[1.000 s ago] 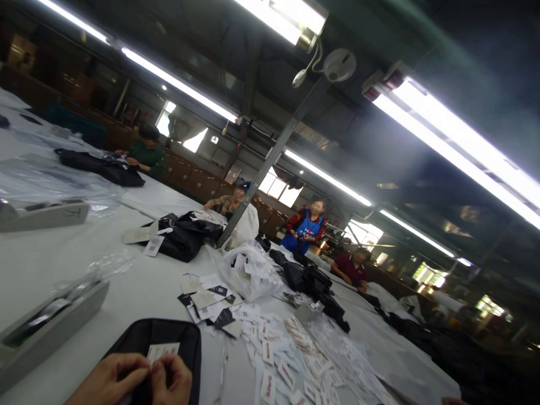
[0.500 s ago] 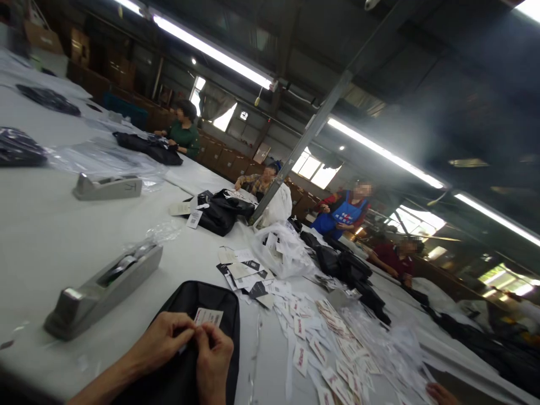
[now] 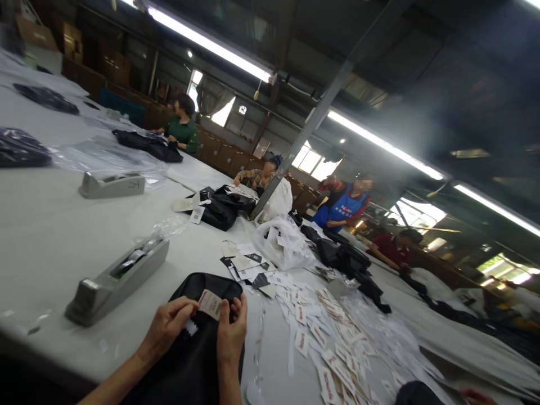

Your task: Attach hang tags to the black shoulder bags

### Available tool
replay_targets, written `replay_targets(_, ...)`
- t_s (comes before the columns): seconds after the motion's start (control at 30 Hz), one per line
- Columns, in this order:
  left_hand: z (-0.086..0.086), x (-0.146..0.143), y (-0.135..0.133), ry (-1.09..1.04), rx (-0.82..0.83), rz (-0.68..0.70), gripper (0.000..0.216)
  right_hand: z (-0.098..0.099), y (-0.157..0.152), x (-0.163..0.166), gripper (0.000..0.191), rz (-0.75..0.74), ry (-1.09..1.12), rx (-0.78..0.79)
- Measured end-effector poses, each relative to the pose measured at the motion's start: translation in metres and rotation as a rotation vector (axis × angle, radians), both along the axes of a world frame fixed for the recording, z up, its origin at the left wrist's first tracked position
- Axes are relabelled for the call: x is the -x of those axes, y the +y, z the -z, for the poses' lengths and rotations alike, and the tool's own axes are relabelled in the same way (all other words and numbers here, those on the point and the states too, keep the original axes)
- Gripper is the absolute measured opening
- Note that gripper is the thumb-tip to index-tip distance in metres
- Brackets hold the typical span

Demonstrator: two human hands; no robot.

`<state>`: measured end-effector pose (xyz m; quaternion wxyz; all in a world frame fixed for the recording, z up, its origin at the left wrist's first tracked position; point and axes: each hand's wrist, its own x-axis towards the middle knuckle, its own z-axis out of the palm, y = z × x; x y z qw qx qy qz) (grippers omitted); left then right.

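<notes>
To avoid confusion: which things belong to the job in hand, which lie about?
In use:
white printed paper tag, held by left hand, touched by right hand
soft black bag beneath

Apparently lying about:
grey plastic tape dispenser
loose white paper tags
crumpled clear plastic film

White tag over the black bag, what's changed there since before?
Your right hand, earlier meeting your left hand, has moved rightward and is now at the right side of the white tag. The left hand stays at its left. The black bag is still beneath; the near tape dispenser hasn't moved.
</notes>
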<state>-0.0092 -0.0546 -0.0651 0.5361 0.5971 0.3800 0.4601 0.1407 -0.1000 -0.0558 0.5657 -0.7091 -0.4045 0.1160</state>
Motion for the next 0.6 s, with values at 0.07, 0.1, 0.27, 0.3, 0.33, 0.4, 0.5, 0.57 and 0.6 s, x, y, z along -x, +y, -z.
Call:
replay_targets(0.07, 0.001, 0.003, -0.003, -0.051, 0.028, -0.056, 0.036, -0.003, -0.004, 0.006, 0.06, -0.14, -0.008, 0.019)
replay_targets(0.1, 0.002, 0.004, -0.004, -0.073, 0.048, -0.078, 0.036, -0.003, -0.007, 0.011, 0.058, -0.188, -0.033, 0.019)
replay_targets(0.27, 0.016, 0.007, -0.005, -0.135, 0.106, -0.136, 0.043, 0.002, -0.016, 0.034, 0.037, -0.164, -0.27, -0.008)
replay_targets(0.3, 0.019, 0.01, -0.005, -0.135, 0.114, -0.157, 0.047, 0.002, -0.017, 0.037, 0.034, -0.159, -0.295, -0.005)
replay_targets(0.33, 0.023, 0.013, -0.005, -0.124, 0.12, -0.188, 0.05, 0.001, -0.018, 0.04, 0.034, -0.159, -0.304, 0.002)
replay_targets(0.4, 0.028, 0.021, -0.003, -0.059, 0.125, -0.278, 0.055, -0.001, -0.022, 0.045, 0.033, -0.172, -0.31, 0.031)
replay_targets(0.5, 0.032, 0.032, 0.004, 0.061, 0.123, -0.357, 0.062, 0.001, -0.03, 0.052, 0.032, -0.215, -0.422, 0.067)
replay_targets(0.57, 0.031, 0.031, 0.01, 0.144, 0.099, -0.318, 0.07, 0.007, -0.035, 0.057, 0.032, -0.272, -0.568, 0.065)
replay_targets(0.6, 0.029, 0.028, 0.012, 0.2, 0.062, -0.292, 0.074, 0.012, -0.036, 0.06, 0.032, -0.301, -0.645, 0.047)
